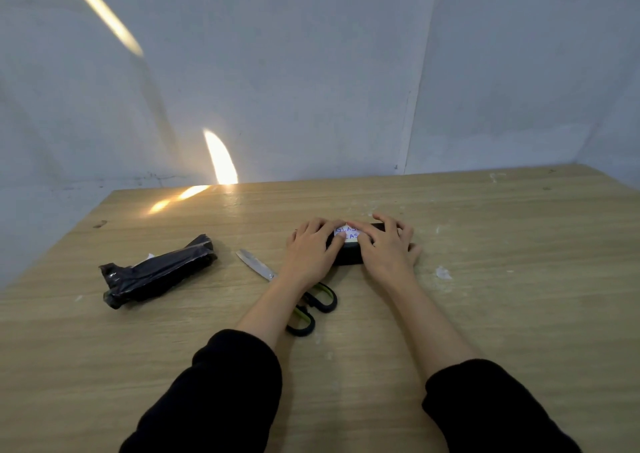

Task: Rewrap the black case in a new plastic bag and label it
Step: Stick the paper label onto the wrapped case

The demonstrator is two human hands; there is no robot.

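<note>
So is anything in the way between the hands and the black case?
Nothing visible. The left hand and right hand both rest on the case, fingers pressing its label. The scissors lie beneath the left forearm and a black plastic bundle lies off to the left, neither in between.

Black case lies flat on the wooden table, long side running left to right. It's mostly hidden under my left hand and right hand, with only its dark near face and far right corner showing. White label with blue handwritten letters sits on its top, my fingertips pressing on it from both sides. Crumpled glossy black plastic bundle lies well apart to the left, angled, with a bit of white at its far edge.
</note>
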